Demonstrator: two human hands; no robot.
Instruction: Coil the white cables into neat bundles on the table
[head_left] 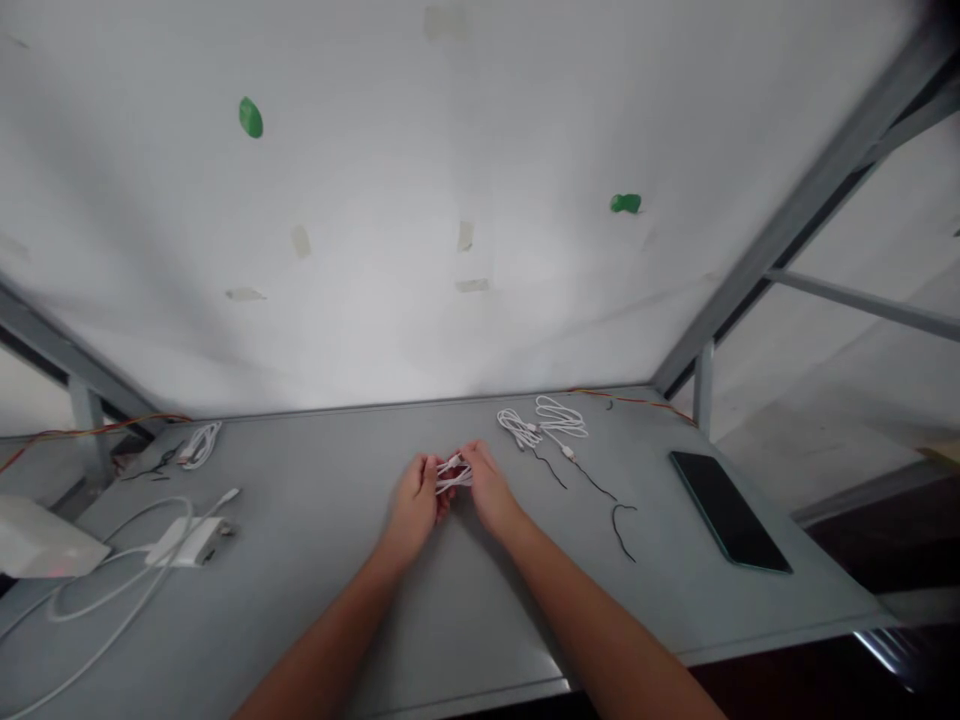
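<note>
Between my two hands, over the middle of the grey shelf, is a white cable (455, 474) gathered into a small bundle. My left hand (418, 497) is closed on the left end of the bundle, with some fingertips showing beneath it. My right hand (487, 486) grips the other end, and a white plug shows near its fingertips. To the right of my hands lie two coiled white cables (561, 418), with black twist ties (551, 467) beside them. Another loose black twist tie (619, 532) rests closer to the front.
A dark phone or tablet (730, 512) lies on the grey shelf (315, 520) at the right. At the left are a power strip (189, 541) with a loose white cord, a white box (45, 540) and another coiled cable (201, 445). A white panel (375, 330) rises behind.
</note>
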